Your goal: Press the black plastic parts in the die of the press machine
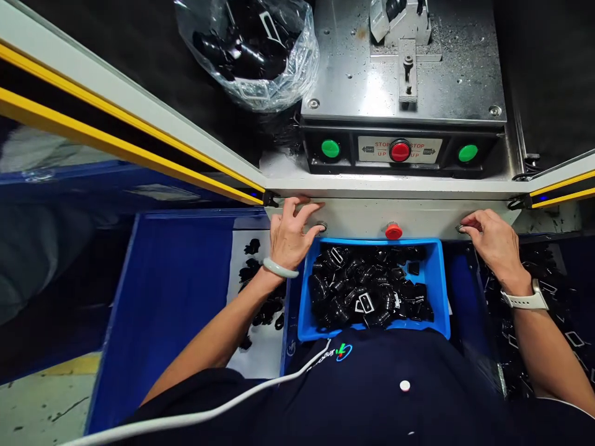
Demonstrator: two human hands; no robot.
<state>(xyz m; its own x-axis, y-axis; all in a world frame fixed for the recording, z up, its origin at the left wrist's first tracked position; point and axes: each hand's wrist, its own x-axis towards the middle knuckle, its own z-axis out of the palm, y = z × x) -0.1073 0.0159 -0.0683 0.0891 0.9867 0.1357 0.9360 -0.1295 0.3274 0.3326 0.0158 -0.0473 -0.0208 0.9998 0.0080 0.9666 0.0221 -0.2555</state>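
My left hand (292,234) rests at the front panel (357,217) with its thumb on a small round button (321,227). Its fingers are apart and bent against the panel's upper part, holding nothing. At the panel's right side, the thumb of my right hand (495,241) touches another small button (460,228), mostly covered. That hand's fingers curl loosely above the thumb, and I see nothing held in it. Between my hands a red mushroom-shaped button (393,231) sticks out. Below it stands a blue bin (444,291) full of glossy black plastic parts (348,288), some with white rectangular outlines.
Behind the panel is a metal machine plate (348,93) with a clamped fixture (406,37) and scattered dark chips. Its control box has green buttons (331,148) and a red one (400,150). A clear bag (297,74) of black parts stands left. Yellow-striped rails (139,142) flank the opening.
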